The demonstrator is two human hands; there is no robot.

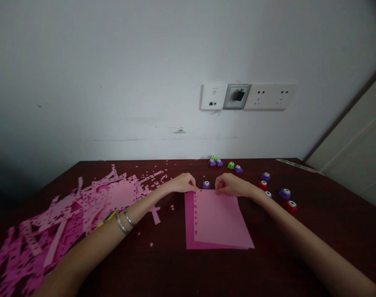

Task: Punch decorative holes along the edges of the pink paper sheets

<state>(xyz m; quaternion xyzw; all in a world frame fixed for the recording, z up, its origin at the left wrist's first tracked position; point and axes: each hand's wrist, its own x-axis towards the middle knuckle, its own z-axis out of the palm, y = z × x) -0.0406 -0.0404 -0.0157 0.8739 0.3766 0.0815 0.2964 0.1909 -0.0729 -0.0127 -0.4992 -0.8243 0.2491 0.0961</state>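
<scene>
A light pink sheet of paper [220, 218] with a row of punched holes along its left side lies over a darker pink sheet [189, 222]. My left hand [184, 182] is closed at the light sheet's far left corner, its fingertips pinching the edge. At the far edge, toward the right, my right hand [229, 184] also has its fingers closed on the light sheet. Between the hands, just beyond the paper, sits a small purple craft punch [206, 185]. The fingertips of both hands are partly hidden.
A heap of punched pink paper strips [60, 218] covers the table's left side, a yellow tool [106, 219] partly hidden beside my left forearm. Tiny paper cutouts [157, 179] lie scattered. Several purple, green and red punches [284, 193] stand at the back and right. A wall with sockets [265, 97] rises behind.
</scene>
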